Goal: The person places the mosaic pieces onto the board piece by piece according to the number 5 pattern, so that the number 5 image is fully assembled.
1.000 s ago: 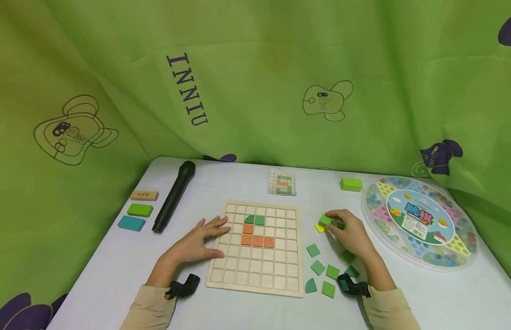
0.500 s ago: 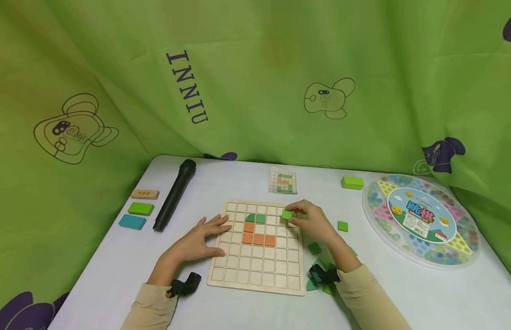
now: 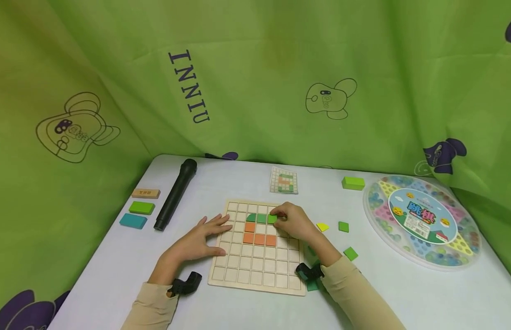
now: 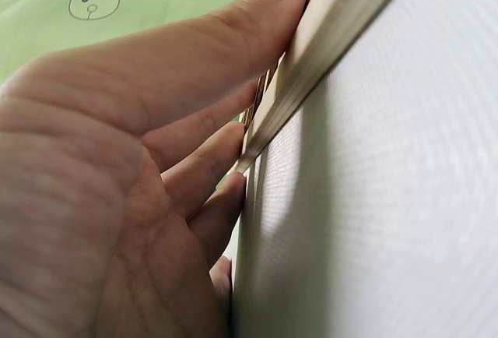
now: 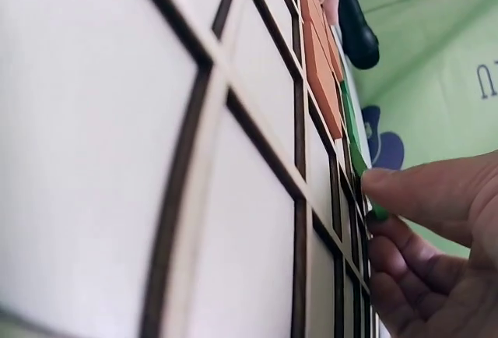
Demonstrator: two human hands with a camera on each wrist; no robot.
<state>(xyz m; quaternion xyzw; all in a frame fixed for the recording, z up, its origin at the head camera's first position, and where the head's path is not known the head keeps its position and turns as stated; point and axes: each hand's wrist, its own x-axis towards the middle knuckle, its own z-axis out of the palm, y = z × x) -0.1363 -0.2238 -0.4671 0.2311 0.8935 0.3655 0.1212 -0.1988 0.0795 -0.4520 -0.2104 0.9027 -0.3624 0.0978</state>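
Observation:
A wooden grid board (image 3: 257,277) lies on the table, with a row of green tiles near its far side and several orange tiles (image 3: 259,239) below them. My right hand (image 3: 295,223) pinches a light green square tile (image 3: 272,219) between thumb and fingertips, at the right end of the green row. In the right wrist view, that green tile (image 5: 378,212) shows at the thumb's tip. Fingers spread, my left hand (image 3: 199,239) rests on the board's left edge. The left wrist view has the thumb (image 4: 268,3) against the board's rim.
Loose green tiles (image 3: 350,253) and a yellow tile (image 3: 322,227) lie right of the board; my right forearm hides some. A pattern card (image 3: 283,180) lies behind it. A round game box (image 3: 421,221) sits at right, a black microphone (image 3: 175,195) and blocks (image 3: 141,207) at left.
My right hand has carried the light green tile leftward from the loose pile to the end of the green row on the board. The left hand has stayed on the board's edge.

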